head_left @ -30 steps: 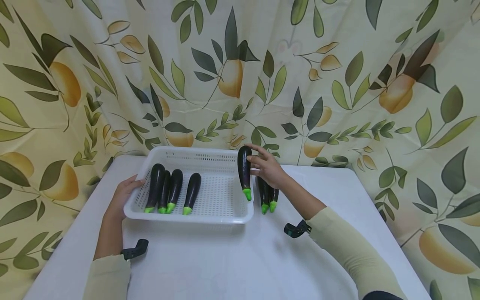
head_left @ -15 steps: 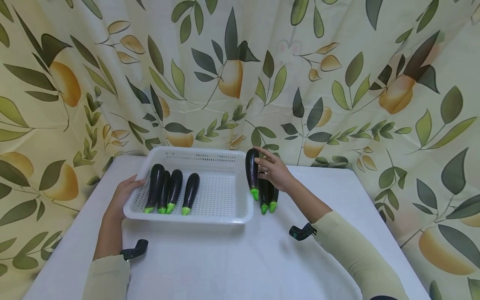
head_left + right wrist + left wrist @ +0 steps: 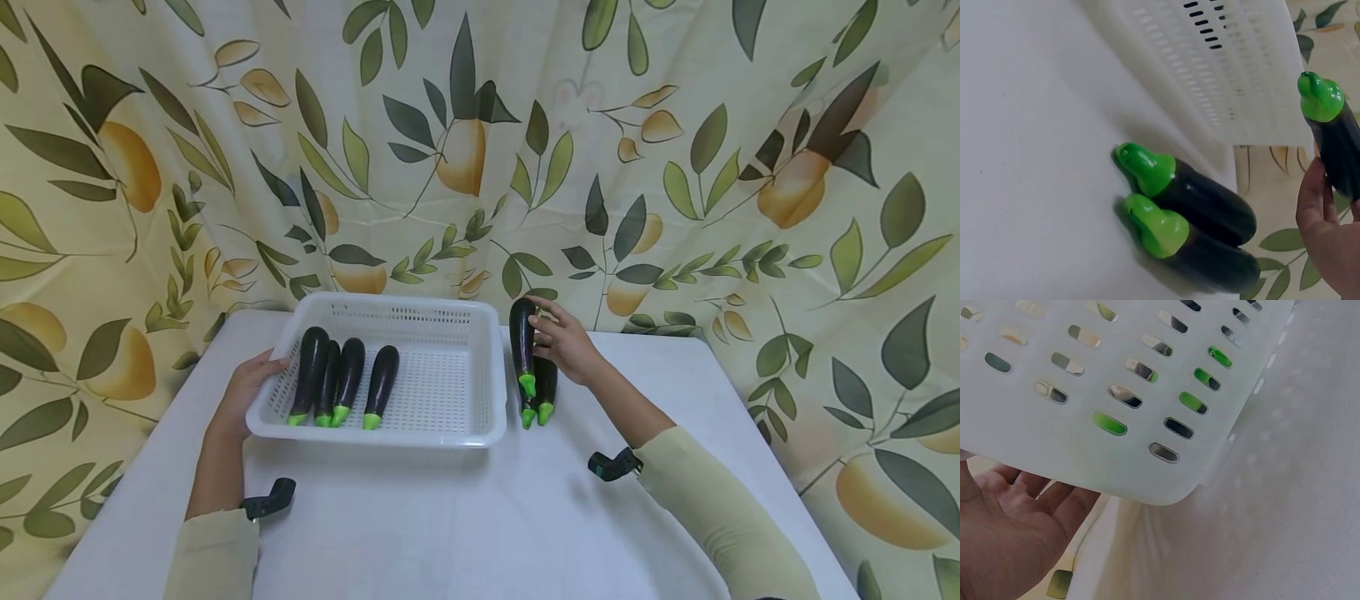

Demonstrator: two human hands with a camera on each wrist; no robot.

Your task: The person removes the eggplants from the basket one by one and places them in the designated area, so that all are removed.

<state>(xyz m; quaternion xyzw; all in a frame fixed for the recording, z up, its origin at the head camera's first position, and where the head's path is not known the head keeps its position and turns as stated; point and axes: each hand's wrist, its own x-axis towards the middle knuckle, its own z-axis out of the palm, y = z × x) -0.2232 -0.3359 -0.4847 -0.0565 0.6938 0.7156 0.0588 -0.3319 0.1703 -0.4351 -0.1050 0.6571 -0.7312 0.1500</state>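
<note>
**One held, four in, two out**

Head view: the person's left hand (image 3: 243, 392) grips the left rim of a white, slotted plastic basket (image 3: 450, 438), presumably to steady it. Four glossy, purple-black eggplants with bright green stem ends (image 3: 351, 371) lie inside, three close together at the left, one apart; stems face the person. Beyond the right rim, the right hand (image 3: 564, 346) holds a similar dark eggplant (image 3: 522, 337), thumb side hidden here. Its stem end also points toward the person. Two more purple-black eggplants (image 3: 549, 383) lie side by side on the white tabletop (image 3: 420, 517).

Left wrist view: the basket's outer wall; green stems show through slots. The palm is visible, which the head view hides; fingers pass behind the rim.

Right wrist view: head view overlaps the held eggplant with the pair; here it is clearly apart from both, pinched near its body's middle, probably so the stem end stays free. Whether it touches the basket: cannot tell.
</note>
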